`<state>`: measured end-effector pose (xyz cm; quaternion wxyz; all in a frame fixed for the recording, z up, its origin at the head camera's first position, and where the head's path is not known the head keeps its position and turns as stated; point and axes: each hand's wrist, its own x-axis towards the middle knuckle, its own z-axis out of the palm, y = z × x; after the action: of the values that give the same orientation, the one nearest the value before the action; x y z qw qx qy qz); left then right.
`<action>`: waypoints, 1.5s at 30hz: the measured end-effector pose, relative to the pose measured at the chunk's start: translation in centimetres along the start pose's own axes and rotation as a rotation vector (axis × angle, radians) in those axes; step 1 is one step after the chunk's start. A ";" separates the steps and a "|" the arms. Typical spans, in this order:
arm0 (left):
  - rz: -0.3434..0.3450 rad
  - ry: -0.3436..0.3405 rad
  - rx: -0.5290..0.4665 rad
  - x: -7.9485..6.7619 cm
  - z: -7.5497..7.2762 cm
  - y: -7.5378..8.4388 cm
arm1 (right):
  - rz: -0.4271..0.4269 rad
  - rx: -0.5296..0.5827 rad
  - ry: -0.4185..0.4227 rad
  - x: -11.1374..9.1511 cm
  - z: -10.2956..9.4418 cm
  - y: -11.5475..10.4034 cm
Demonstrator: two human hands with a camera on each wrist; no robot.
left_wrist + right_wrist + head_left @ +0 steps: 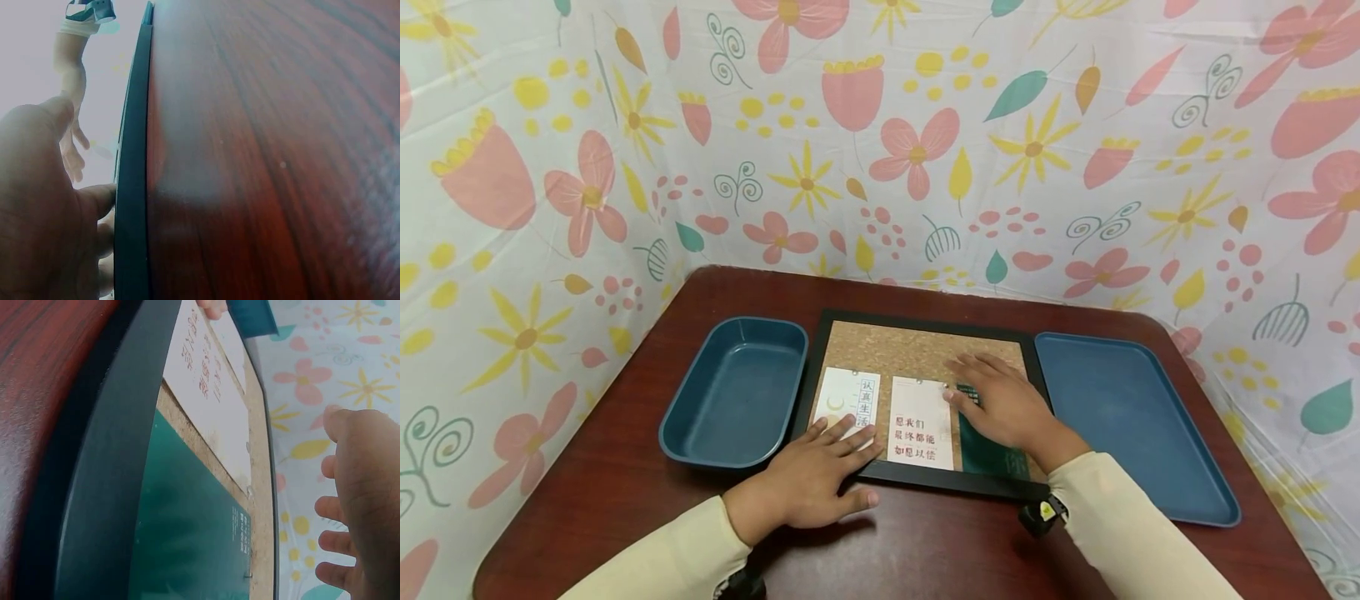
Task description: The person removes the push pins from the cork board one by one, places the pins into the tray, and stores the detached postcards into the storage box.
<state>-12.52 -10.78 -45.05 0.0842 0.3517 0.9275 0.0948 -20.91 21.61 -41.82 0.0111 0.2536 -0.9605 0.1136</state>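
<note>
A cork board with a black frame lies on the table. Three cards are on it side by side: a white card with a moon, a white card with red characters and a dark green card. My left hand rests with spread fingers over the board's lower left corner, fingertips on the moon card. Raised over the green card, my right hand has its fingers extended and holds nothing; it covers part of that card in the head view. Small pins show at the cards' top edges.
A deep blue tray stands left of the board, and a shallow blue tray lies to its right. Behind the dark red table hangs a flower-patterned cloth, which also runs along both sides.
</note>
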 end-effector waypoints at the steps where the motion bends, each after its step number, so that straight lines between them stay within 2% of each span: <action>1: 0.002 0.001 -0.002 0.0 0.0 0.0 | -0.005 -0.006 0.002 0.1 0.0 -0.1; 13: 0.012 0.008 -0.015 0.1 0.3 -0.2 | -0.082 -0.028 0.054 1.5 0.6 -0.8; 25: 0.012 -0.003 -0.034 0.2 0.3 -0.5 | -0.105 -0.014 0.057 2.4 1.2 -1.4; 45: 0.006 -0.003 -0.023 0.2 0.5 -0.4 | -0.073 -0.002 0.028 4.0 1.8 -2.4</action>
<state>-12.84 -10.90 -45.64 0.0893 0.3537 0.9251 0.1050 -23.11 17.24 -42.72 0.0290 0.2869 -0.9505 0.1158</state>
